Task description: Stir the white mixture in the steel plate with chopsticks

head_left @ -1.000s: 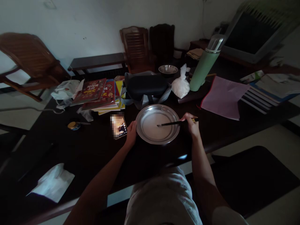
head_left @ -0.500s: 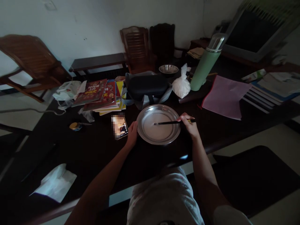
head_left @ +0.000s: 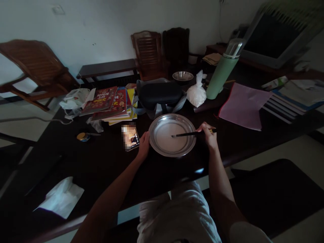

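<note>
The right hand pinches black chopsticks in the metal basin on the tabletop; the left hand, half curled, holds its rim. Probably stirring; the next swirl needs a steady basin.

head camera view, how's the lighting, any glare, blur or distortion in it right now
Head view: dim overall, the dark wooden table almost black; head view: highlights on the round silver metal basin, glowing screen on the partly pixelated rectangular phone; head view: the slim black stick's tip lacks clear detail; head view: the boxy grey television looks skewed, probably lens distortion.
</note>
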`<state>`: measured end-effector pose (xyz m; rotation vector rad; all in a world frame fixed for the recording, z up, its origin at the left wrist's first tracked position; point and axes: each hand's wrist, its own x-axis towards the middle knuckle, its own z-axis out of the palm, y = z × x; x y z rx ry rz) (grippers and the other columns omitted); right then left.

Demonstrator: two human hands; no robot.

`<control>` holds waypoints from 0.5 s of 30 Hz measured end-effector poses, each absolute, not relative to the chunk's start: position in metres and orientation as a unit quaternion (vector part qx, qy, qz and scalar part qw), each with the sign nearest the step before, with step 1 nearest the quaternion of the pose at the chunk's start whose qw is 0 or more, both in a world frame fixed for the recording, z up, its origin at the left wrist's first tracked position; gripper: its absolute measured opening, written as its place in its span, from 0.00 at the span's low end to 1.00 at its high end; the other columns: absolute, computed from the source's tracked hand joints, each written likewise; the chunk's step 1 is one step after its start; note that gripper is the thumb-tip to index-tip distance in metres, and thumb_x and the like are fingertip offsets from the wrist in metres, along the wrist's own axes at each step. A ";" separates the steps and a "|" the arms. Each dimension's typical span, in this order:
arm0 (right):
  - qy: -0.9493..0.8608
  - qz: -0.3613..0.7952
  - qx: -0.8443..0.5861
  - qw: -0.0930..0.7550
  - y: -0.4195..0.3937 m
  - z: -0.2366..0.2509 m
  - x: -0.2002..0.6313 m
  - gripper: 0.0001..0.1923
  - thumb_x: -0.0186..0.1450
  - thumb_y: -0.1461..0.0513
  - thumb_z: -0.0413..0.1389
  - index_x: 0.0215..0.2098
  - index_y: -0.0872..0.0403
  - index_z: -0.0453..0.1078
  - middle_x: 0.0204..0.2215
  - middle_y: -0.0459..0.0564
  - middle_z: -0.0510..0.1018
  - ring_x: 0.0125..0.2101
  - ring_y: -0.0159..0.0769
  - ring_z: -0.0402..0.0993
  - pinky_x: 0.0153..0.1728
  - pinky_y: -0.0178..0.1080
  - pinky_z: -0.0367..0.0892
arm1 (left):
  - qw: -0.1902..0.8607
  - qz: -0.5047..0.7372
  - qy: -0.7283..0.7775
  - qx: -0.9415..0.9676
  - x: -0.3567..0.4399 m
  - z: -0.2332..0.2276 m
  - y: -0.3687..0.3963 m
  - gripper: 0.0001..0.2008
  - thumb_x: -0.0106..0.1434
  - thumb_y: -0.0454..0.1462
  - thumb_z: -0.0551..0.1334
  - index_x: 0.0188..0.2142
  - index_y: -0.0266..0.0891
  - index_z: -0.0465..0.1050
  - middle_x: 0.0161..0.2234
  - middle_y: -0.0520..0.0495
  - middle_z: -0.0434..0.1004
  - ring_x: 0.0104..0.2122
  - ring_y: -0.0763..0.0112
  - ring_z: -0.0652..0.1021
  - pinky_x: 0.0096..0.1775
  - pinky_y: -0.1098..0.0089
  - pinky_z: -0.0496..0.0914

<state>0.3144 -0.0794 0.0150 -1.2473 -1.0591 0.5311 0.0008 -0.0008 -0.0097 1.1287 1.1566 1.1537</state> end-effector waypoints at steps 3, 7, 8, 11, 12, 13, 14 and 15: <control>-0.492 0.258 -0.542 0.631 -0.080 0.015 0.313 0.32 0.64 0.31 0.64 0.21 0.46 0.79 0.23 0.48 0.80 0.31 0.43 0.77 0.40 0.48 0.73 | 0.540 0.494 0.485 0.479 0.001 -0.011 0.000 0.35 0.57 0.70 0.71 0.25 0.43 0.66 0.22 0.57 0.60 0.25 0.72 0.62 0.25 0.72 0.58; -0.500 0.213 -0.555 0.630 -0.079 0.014 0.313 0.32 0.65 0.31 0.62 0.23 0.45 0.80 0.24 0.48 0.82 0.33 0.44 0.78 0.43 0.49 0.73 | 0.544 0.496 0.481 0.476 0.002 -0.013 0.002 0.36 0.58 0.70 0.71 0.25 0.43 0.65 0.22 0.58 0.58 0.24 0.73 0.61 0.25 0.71 0.57; -0.487 0.213 -0.557 0.638 -0.079 0.013 0.314 0.32 0.66 0.31 0.62 0.22 0.46 0.79 0.23 0.48 0.82 0.32 0.43 0.78 0.43 0.48 0.73 | 0.544 0.496 0.481 0.476 0.002 -0.013 0.002 0.35 0.59 0.70 0.71 0.25 0.43 0.65 0.22 0.58 0.58 0.24 0.73 0.61 0.25 0.71 0.58; -0.476 0.250 -0.550 0.639 -0.079 0.012 0.314 0.33 0.65 0.31 0.63 0.20 0.46 0.77 0.22 0.47 0.80 0.29 0.43 0.78 0.41 0.48 0.74 | 0.539 0.499 0.486 0.474 0.001 -0.014 0.003 0.33 0.61 0.67 0.71 0.26 0.43 0.67 0.23 0.57 0.60 0.25 0.72 0.62 0.26 0.71 0.59; -0.484 0.260 -0.547 0.632 -0.079 0.012 0.314 0.32 0.64 0.31 0.63 0.20 0.46 0.77 0.22 0.47 0.81 0.30 0.43 0.79 0.40 0.48 0.74 | 0.538 0.499 0.486 0.474 0.001 -0.014 0.003 0.32 0.61 0.67 0.71 0.26 0.43 0.68 0.23 0.57 0.60 0.25 0.72 0.62 0.26 0.71 0.59; -0.493 0.260 -0.546 0.626 -0.079 0.012 0.314 0.32 0.64 0.31 0.64 0.21 0.46 0.78 0.23 0.48 0.82 0.31 0.44 0.79 0.40 0.47 0.74 | 0.537 0.501 0.487 0.473 0.001 -0.014 0.003 0.32 0.61 0.66 0.71 0.25 0.43 0.67 0.23 0.57 0.60 0.25 0.72 0.62 0.26 0.71 0.59; -0.498 0.253 -0.547 0.624 -0.079 0.012 0.314 0.31 0.64 0.32 0.64 0.22 0.46 0.79 0.24 0.48 0.83 0.32 0.44 0.80 0.41 0.47 0.74 | 0.535 0.503 0.486 0.474 0.001 -0.014 0.003 0.32 0.61 0.66 0.71 0.25 0.43 0.67 0.23 0.57 0.61 0.25 0.72 0.62 0.26 0.71 0.59; -0.498 0.243 -0.548 0.627 -0.079 0.012 0.314 0.31 0.64 0.32 0.64 0.22 0.46 0.80 0.25 0.48 0.83 0.32 0.44 0.80 0.41 0.47 0.74 | 0.534 0.504 0.486 0.475 0.001 -0.014 0.003 0.32 0.61 0.65 0.71 0.25 0.43 0.67 0.23 0.56 0.61 0.25 0.72 0.62 0.26 0.71 0.59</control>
